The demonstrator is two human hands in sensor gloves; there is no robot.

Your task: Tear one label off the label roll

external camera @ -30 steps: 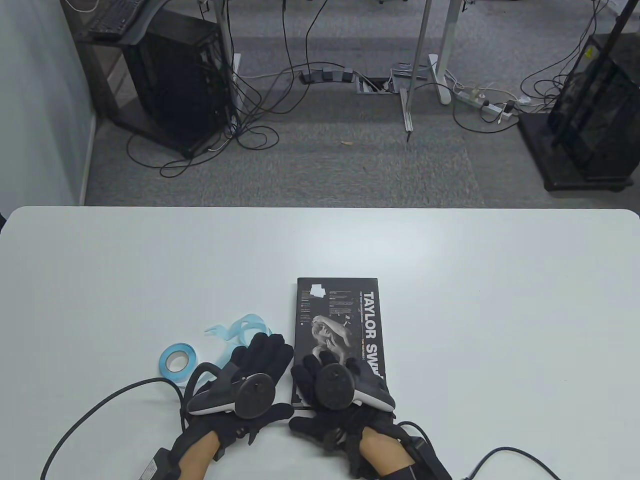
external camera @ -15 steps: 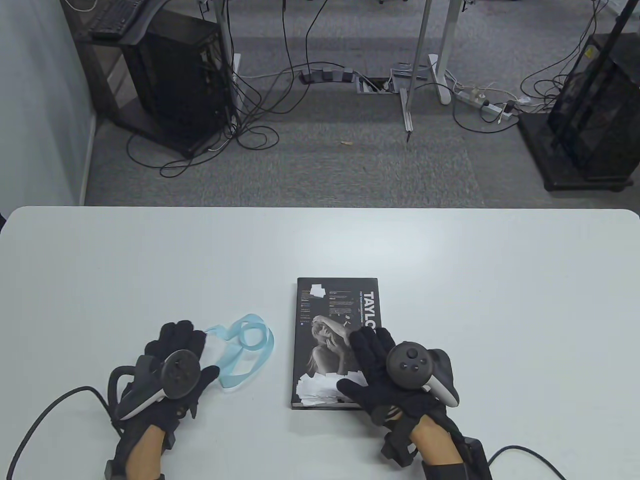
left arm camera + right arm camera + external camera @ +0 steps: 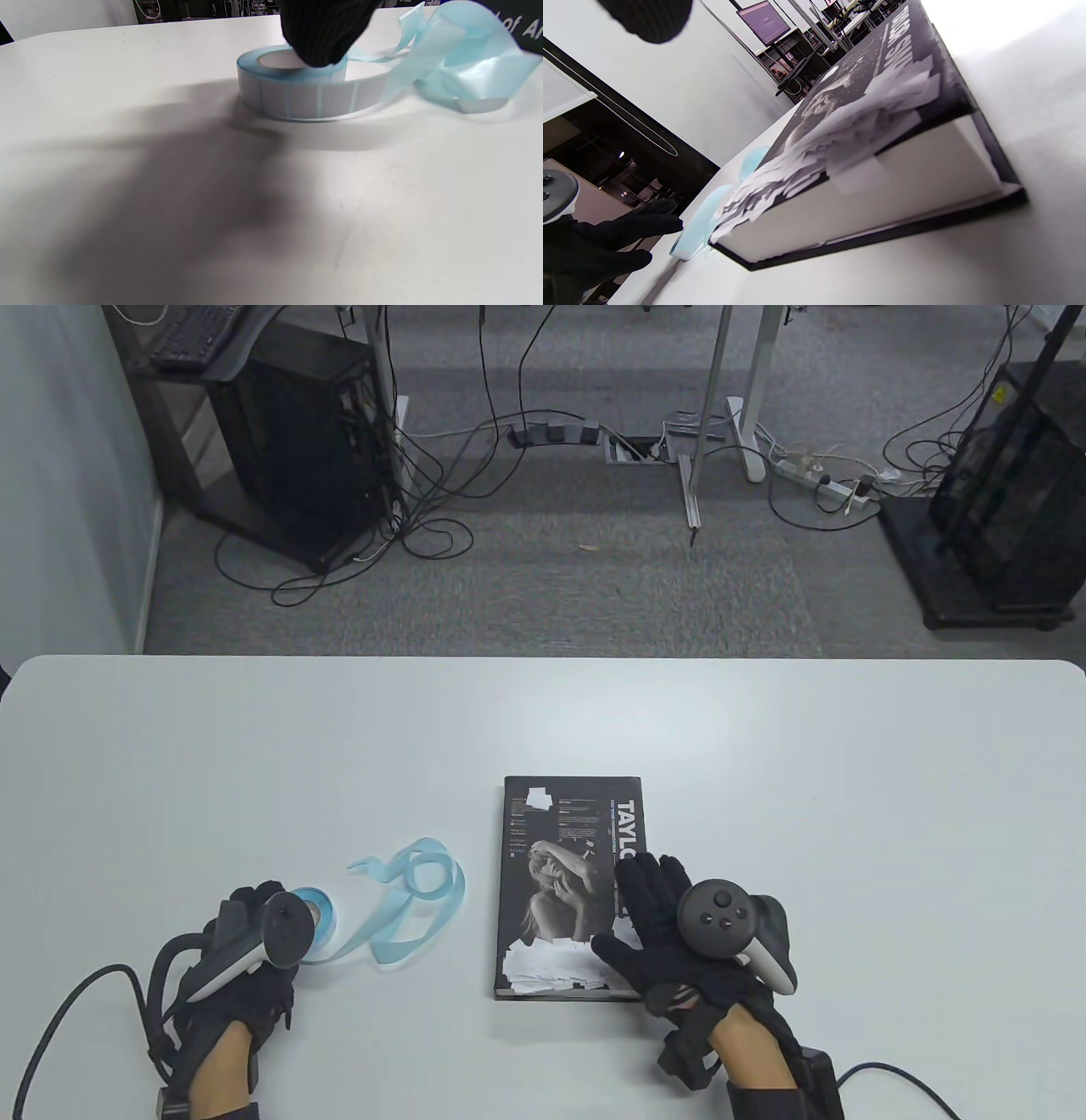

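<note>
Label roll lies seemingly touched under the left hand.

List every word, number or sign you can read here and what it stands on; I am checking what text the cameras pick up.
"TAYLO": white capitals on the book cover in the table view, cut off by the right hand.
"of A": white letters on the dark cover at the left wrist view's corner, cut off.
Small print blocks on the book: too small to read.
White labels stuck on the book: blank.
Label roll: blank labels, no text.
</note>
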